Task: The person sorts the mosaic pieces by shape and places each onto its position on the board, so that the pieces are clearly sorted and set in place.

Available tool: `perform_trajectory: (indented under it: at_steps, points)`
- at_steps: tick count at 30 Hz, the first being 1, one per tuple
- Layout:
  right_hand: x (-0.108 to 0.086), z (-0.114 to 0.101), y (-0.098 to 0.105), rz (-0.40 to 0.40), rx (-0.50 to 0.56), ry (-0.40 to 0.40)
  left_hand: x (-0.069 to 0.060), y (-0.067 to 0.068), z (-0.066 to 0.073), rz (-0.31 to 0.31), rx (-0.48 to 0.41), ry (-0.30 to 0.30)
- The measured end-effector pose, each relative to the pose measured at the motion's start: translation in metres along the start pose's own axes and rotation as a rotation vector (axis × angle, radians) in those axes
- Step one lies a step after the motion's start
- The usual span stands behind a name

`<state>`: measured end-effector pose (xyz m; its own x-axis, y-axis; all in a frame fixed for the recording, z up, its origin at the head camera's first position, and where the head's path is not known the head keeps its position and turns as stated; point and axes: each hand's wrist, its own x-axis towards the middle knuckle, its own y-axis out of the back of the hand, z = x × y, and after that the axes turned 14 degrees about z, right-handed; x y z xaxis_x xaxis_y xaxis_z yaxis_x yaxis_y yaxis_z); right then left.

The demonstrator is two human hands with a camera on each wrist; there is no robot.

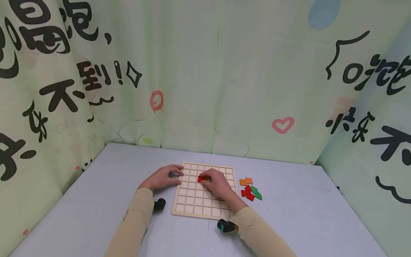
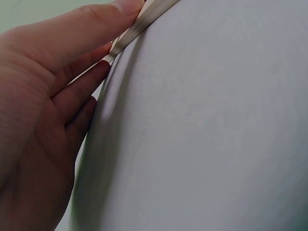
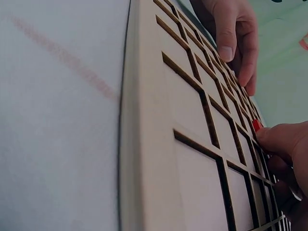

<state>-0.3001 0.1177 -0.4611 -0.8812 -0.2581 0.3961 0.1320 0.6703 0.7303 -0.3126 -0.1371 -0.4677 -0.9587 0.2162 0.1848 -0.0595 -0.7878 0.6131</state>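
A pale wooden board [image 1: 189,207] with a square grid of shallow cells lies on the table. My right hand [image 1: 218,182] is over its middle, pinching a small red tile [image 1: 200,179] between thumb and fingers at a cell. That tile [image 3: 257,125] shows only as a red edge by the thumb in the right wrist view. At the board's left edge, my left hand [image 1: 165,177] touches the rim with thumb and fingertips spread apart. The left wrist view shows this hand [image 2: 53,72] with fairly straight fingers against the rim [image 2: 130,36].
Right of the board lie orange tiles [image 1: 243,182], several red tiles [image 1: 250,196] and green curved pieces [image 1: 258,195]. The white table [image 1: 305,214] is enclosed by a printed curtain [image 1: 205,78]. Black wrist devices [image 1: 226,225] sit at both sleeves.
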Motion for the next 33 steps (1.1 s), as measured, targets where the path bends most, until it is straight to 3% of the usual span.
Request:
perform_trajectory:
  at_steps: [33]
  points:
    - [-0.0001, -0.0013, -0.0003, 0.029, -0.028, -0.012, 0.0009, -0.0019, -0.0015, 0.006, 0.002, 0.017]
